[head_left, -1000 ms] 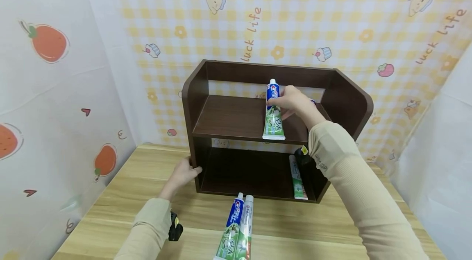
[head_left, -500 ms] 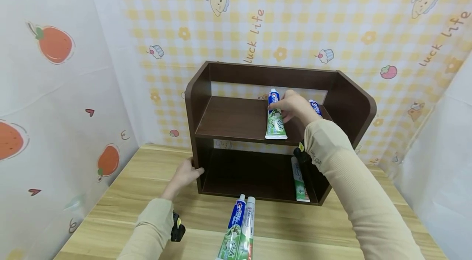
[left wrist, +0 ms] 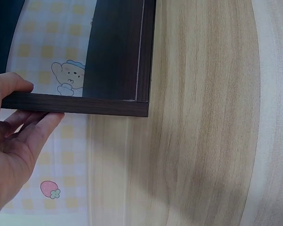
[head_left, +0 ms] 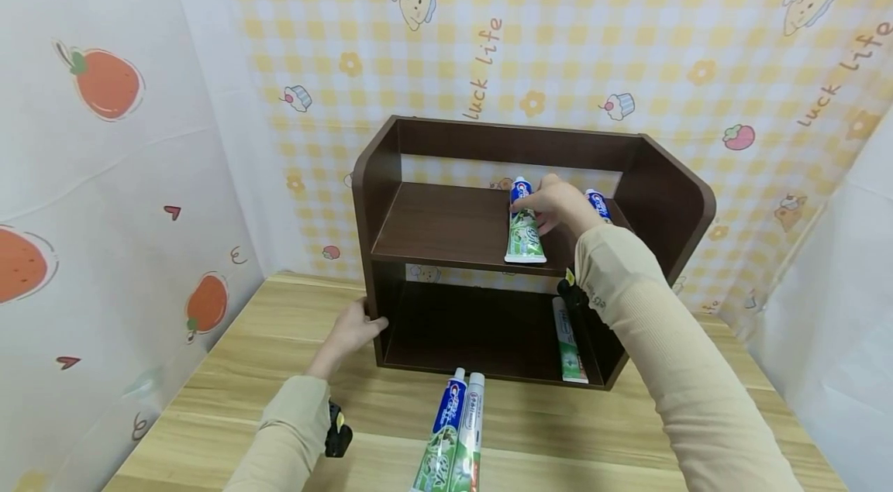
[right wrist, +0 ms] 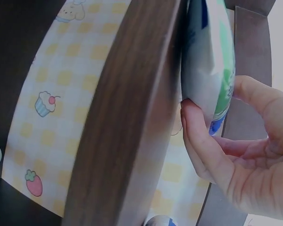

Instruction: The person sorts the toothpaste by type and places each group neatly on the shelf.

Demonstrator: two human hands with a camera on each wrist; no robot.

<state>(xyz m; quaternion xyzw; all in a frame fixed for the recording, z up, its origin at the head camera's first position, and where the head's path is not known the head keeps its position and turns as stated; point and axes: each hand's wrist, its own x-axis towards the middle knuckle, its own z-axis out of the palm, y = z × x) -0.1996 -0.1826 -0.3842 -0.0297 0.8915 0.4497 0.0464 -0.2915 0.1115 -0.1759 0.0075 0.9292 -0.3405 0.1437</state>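
Note:
My right hand [head_left: 558,201] pinches a blue, white and green toothpaste tube [head_left: 524,238] between thumb and fingers, its cap pointing to the back. The tube lies low over the upper board of a dark brown two-tier shelf [head_left: 446,222], its flat end near the front edge. In the right wrist view the tube [right wrist: 207,61] shows from its side, close by the board's edge. My left hand [head_left: 349,329] grips the shelf's left side panel; in the left wrist view the thumb is on one face of the panel [left wrist: 94,104], the fingers on the other.
Another blue-capped-end tube [head_left: 597,205] lies at the upper board's right, partly behind my right hand. A white and green tube [head_left: 570,341] lies at the lower tier's right. Two more tubes, one blue and green [head_left: 443,434], one white and green [head_left: 469,430], lie on the wooden table [head_left: 293,314] in front.
My right hand has lowered the toothpaste tube toward the upper board, its cap end tipping down and back. The left hand keeps its grip on the side panel.

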